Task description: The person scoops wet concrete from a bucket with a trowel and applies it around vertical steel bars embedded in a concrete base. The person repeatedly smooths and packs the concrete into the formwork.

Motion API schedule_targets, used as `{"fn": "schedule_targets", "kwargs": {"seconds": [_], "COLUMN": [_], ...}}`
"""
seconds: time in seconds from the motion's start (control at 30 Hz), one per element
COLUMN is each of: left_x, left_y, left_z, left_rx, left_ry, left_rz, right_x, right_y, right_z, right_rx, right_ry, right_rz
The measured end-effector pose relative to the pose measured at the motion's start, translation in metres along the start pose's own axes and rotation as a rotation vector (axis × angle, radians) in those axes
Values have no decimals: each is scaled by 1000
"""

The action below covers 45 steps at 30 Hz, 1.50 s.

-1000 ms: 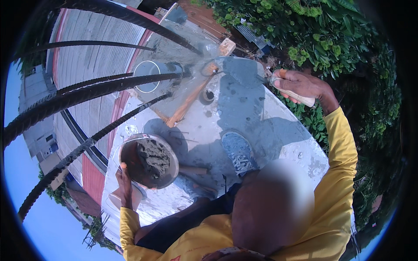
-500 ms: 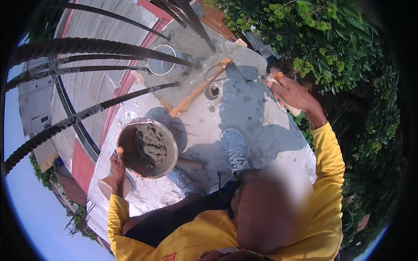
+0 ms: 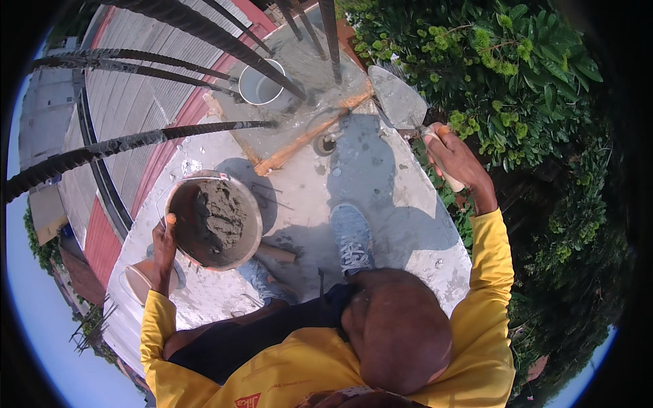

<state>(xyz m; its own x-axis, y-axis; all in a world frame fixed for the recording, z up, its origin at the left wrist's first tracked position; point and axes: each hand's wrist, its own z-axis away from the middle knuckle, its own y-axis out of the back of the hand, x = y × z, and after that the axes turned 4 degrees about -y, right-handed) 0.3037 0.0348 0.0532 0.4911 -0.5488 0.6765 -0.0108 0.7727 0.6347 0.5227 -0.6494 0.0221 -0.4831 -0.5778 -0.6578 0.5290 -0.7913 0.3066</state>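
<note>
My left hand (image 3: 163,243) grips the rim of a bucket (image 3: 250,253) by its left side, thumb over the edge. Grey wet mortar (image 3: 221,219) lies inside the bucket, which is tipped so that its mouth faces up toward me. At the right edge of the slab, my right hand (image 3: 462,163) is closed around the handle of a trowel (image 3: 400,100). The trowel's broad grey blade points up and left, beside the end of a wooden form board (image 3: 299,144). Behind that board lies smooth wet concrete (image 3: 294,121).
Several ribbed steel bars (image 3: 153,139) rise from the concrete and cross the left side. A pale bucket (image 3: 262,83) stands among them. Another bucket (image 3: 144,280) sits left of me. A round hole (image 3: 326,143) opens near the board. Leafy branches (image 3: 503,75) crowd the slab's right edge.
The trowel blade has moved rightward from the wet concrete, off the board's end, and turned to a steeper angle. My left hand keeps hold of the bucket. The whole view has shifted slightly.
</note>
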Motion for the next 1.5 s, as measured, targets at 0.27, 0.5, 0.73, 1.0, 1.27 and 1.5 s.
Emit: {"fn": "schedule_targets", "kwargs": {"seconds": [0.27,0.5,0.73,1.0,1.27,1.5], "left_x": [8,16,23,24,39,43], "left_y": [-3,-5,-8,-15,-14,-19], "left_z": [3,3,3,7,12,13], "left_rx": [13,-18,-53,-15,14,57], "left_ry": [-9,20,-54,5,23,44], "left_rz": [-11,-34,93,139,72,161], "right_x": [-6,-6,-77,-232,-311,-315], "right_y": [-3,4,77,78,-13,-45], "right_z": [-5,35,-96,-291,-323,-360], "right_rx": [-118,-28,4,134,153,193], "right_ry": [43,5,273,810,1015,1186], "right_rz": [-88,-282,208,1036,1222,1312]}}
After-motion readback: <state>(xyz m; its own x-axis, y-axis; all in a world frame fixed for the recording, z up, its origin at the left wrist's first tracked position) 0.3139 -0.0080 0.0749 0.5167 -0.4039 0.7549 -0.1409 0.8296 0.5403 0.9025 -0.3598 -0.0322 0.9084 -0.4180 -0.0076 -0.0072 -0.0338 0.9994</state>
